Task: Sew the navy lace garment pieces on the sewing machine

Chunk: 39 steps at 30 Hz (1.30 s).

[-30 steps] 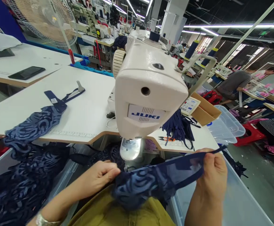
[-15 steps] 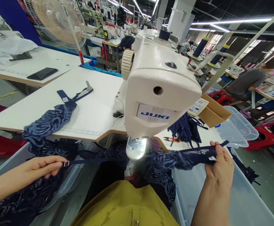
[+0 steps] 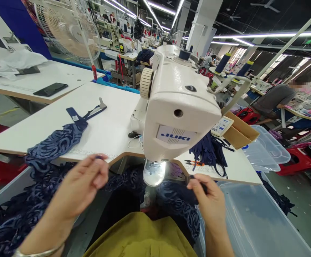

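Observation:
My left hand [image 3: 84, 184] is closed in a pinch in front of the table edge, with a small dark bit of navy strap [image 3: 98, 157] at the fingertips. At the right of the needle area, my right hand [image 3: 210, 196] is closed on the dark navy band end of a lace bra [image 3: 179, 198]. The bra's patterned lace hangs over my lap below the sewing machine [image 3: 182, 107]. A bright lamp lights the needle area, which the machine head mostly hides. Another navy lace garment [image 3: 55, 142] lies on the table at left, its strap stretched out behind.
Orange-handled thread snips [image 3: 195, 163] and a bundle of navy straps [image 3: 207, 151] lie right of the machine. A cardboard box [image 3: 241, 130] stands behind them. Plastic bins [image 3: 254, 214] flank my lap. A phone [image 3: 51, 89] rests at far left.
Both hands have come inward toward the machine, the left also rising. The strap and band stretched between them have gone slack. My view has tilted slightly upward.

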Each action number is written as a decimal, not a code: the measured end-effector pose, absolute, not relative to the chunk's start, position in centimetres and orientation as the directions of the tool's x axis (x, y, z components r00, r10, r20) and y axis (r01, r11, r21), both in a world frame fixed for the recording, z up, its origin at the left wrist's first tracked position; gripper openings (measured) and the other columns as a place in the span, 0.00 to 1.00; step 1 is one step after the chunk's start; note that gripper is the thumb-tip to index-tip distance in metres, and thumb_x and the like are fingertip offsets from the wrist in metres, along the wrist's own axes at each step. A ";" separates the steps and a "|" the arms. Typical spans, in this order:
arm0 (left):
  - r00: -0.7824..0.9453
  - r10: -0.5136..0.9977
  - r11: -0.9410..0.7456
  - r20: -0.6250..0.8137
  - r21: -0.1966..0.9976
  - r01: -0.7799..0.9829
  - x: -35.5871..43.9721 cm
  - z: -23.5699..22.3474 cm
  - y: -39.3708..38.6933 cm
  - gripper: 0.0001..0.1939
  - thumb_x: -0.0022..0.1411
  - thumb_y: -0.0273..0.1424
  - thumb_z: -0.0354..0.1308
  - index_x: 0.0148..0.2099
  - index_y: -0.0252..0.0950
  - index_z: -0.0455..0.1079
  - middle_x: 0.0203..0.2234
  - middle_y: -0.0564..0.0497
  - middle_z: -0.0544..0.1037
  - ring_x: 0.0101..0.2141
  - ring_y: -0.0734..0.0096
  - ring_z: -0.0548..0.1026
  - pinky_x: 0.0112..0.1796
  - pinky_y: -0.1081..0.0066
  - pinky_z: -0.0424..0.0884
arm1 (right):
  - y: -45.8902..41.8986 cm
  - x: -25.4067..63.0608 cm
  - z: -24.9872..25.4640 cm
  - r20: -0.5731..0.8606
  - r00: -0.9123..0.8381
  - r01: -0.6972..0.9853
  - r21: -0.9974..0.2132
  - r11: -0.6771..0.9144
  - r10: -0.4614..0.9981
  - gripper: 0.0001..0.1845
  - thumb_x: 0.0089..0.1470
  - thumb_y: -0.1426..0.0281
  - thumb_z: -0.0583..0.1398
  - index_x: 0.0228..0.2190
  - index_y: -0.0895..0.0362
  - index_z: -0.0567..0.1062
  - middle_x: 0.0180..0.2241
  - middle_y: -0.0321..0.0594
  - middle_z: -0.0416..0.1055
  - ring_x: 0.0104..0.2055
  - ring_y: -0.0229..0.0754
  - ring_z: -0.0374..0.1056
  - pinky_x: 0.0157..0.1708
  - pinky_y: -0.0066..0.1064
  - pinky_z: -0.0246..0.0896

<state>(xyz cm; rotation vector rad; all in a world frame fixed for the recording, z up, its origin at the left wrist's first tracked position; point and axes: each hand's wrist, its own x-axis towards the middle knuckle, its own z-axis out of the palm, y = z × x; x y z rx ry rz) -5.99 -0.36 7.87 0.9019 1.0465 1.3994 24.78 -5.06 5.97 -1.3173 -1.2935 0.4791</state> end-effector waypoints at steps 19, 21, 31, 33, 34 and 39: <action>0.614 0.445 -0.742 0.652 -0.115 0.661 1.4 6.1 -3.5 0.16 0.69 0.23 0.34 0.47 0.33 0.63 0.29 0.50 0.77 0.28 0.69 0.75 0.28 0.72 0.70 | -5.1 17.8 5.9 0.753 -0.170 0.809 -0.261 0.527 0.635 0.11 0.63 0.73 0.52 0.38 0.57 0.75 0.28 0.39 0.78 0.27 0.39 0.74 0.28 0.29 0.67; 0.605 0.431 -0.713 0.670 -0.159 0.683 1.4 6.0 -3.6 0.16 0.68 0.22 0.34 0.46 0.32 0.63 0.30 0.48 0.77 0.29 0.69 0.76 0.28 0.71 0.70 | -5.3 18.1 5.9 0.696 -0.212 0.746 -0.339 0.574 0.686 0.13 0.64 0.73 0.50 0.42 0.58 0.74 0.31 0.40 0.79 0.31 0.39 0.75 0.33 0.29 0.69; 0.602 0.479 -0.732 0.639 -0.089 0.676 1.6 5.4 -3.5 0.13 0.69 0.25 0.39 0.49 0.33 0.63 0.22 0.54 0.71 0.20 0.71 0.72 0.21 0.71 0.64 | -5.1 20.5 7.4 0.364 -0.255 0.526 -0.725 0.445 0.896 0.12 0.62 0.70 0.55 0.45 0.50 0.75 0.39 0.33 0.77 0.39 0.35 0.73 0.42 0.23 0.66; 0.567 0.477 -0.736 0.671 -0.048 0.675 2.1 5.4 -3.6 0.11 0.70 0.27 0.40 0.48 0.34 0.63 0.22 0.54 0.73 0.20 0.71 0.72 0.21 0.72 0.65 | -4.9 20.3 7.1 0.412 -0.195 0.486 -0.748 0.452 0.890 0.09 0.62 0.70 0.56 0.37 0.52 0.77 0.39 0.35 0.75 0.40 0.35 0.72 0.42 0.23 0.65; 0.542 0.490 -0.734 0.683 -0.013 0.679 2.3 5.3 -3.6 0.11 0.70 0.28 0.41 0.48 0.34 0.62 0.21 0.55 0.73 0.20 0.72 0.73 0.22 0.73 0.65 | -4.8 20.1 6.8 0.440 -0.140 0.473 -0.758 0.450 0.887 0.09 0.62 0.70 0.55 0.36 0.53 0.76 0.38 0.36 0.74 0.40 0.36 0.71 0.41 0.24 0.65; 0.480 0.558 -0.741 0.677 0.145 0.656 2.7 4.5 -3.6 0.12 0.70 0.32 0.45 0.53 0.36 0.61 0.18 0.58 0.72 0.18 0.74 0.72 0.22 0.75 0.66 | -4.4 19.8 5.7 0.496 0.068 0.444 -0.792 0.419 0.865 0.10 0.63 0.69 0.52 0.31 0.55 0.69 0.33 0.38 0.68 0.37 0.38 0.66 0.38 0.28 0.64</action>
